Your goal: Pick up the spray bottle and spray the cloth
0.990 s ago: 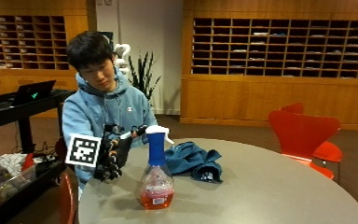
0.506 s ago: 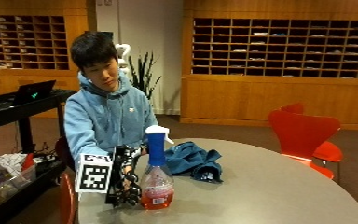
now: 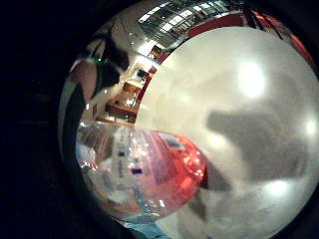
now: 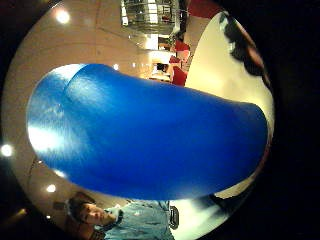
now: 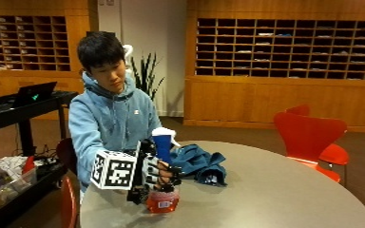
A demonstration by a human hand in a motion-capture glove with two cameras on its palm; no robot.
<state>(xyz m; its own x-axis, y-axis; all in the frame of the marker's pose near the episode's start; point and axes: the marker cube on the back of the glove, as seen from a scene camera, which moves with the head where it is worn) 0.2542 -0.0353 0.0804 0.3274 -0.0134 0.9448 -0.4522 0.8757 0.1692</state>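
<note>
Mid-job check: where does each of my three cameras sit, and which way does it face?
Outside view: across the table, facing the person; gloved right hand on the spray bottle, cloth behind.
Little finger side palm view: looks at the bottle's red base on the table.
Thumb side palm view: filled by the blue neck.
All three show the bottle.

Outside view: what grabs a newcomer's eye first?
The gloved right hand wrapped round the spray bottle, which stands on the round grey table near its edge. Just behind the bottle lies a crumpled blue cloth; a red chair stands at the table's far side.
</note>
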